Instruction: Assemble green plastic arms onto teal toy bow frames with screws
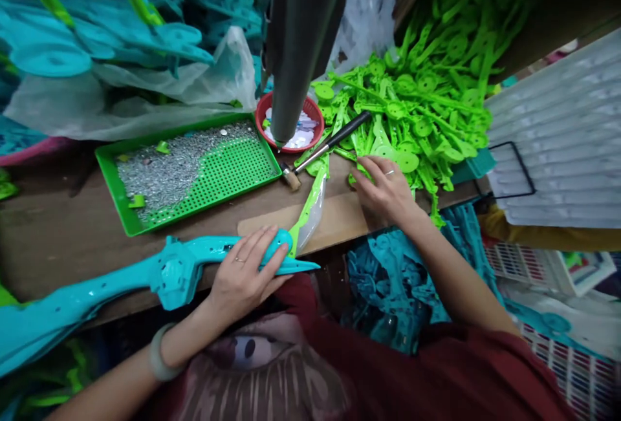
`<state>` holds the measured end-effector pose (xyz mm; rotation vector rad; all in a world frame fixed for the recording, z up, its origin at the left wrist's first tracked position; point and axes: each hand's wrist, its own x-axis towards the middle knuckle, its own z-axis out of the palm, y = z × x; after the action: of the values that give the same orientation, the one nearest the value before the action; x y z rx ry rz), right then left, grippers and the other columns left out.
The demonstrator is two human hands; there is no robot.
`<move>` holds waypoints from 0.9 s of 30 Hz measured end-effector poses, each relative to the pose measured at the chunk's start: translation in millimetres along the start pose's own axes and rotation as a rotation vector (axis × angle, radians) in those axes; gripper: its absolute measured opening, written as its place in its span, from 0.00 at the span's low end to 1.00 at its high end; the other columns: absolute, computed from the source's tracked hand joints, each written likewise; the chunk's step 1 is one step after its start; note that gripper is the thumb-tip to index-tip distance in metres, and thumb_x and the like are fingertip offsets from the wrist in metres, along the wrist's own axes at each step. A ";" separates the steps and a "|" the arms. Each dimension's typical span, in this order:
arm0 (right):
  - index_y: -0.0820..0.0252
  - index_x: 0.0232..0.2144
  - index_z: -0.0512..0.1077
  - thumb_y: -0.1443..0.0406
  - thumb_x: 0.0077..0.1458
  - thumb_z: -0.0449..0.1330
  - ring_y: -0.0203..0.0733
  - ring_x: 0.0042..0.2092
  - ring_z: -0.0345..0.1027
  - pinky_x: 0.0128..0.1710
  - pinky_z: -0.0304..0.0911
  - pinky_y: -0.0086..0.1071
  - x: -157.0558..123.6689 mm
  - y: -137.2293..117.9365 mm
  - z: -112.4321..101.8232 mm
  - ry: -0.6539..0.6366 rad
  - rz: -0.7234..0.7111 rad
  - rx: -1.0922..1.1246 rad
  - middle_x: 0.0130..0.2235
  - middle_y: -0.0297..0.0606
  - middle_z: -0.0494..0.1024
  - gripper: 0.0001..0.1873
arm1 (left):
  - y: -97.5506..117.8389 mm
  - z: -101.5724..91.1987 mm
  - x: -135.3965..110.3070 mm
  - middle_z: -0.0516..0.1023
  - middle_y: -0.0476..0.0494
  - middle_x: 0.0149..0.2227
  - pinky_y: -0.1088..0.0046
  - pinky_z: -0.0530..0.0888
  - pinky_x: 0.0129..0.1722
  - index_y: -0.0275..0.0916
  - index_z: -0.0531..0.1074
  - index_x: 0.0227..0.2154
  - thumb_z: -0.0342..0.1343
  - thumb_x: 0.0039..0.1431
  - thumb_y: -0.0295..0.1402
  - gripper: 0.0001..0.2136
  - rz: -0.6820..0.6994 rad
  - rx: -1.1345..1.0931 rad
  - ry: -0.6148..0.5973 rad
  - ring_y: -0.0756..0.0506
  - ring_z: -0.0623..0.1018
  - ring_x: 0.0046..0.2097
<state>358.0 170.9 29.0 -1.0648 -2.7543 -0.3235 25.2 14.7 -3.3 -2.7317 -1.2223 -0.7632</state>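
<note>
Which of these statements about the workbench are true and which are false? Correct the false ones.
1. The left hand grips a teal plastic part. True.
2. The right hand holds the hammer. False: the hammer lies untouched on the bench, and the right hand rests on the pile of green parts.
3. The green tray holds small silvery pieces. True.
4. The red bowl is empty. False: white pieces lie in it.
</note>
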 end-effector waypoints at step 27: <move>0.62 0.55 0.70 0.69 0.61 0.58 0.46 0.46 0.75 0.45 0.74 0.42 -37.8 -166.4 -13.1 0.321 0.378 1.066 0.45 0.49 0.79 0.19 | 1.6 -7.9 10.1 0.70 0.23 0.62 0.54 0.70 0.57 0.34 0.67 0.54 0.66 0.58 0.43 0.26 -0.052 -0.056 -0.187 0.32 0.73 0.61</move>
<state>273.8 23.3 9.5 -1.0137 -1.8802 0.8445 28.8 18.6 8.5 -2.8835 -1.3301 -0.5649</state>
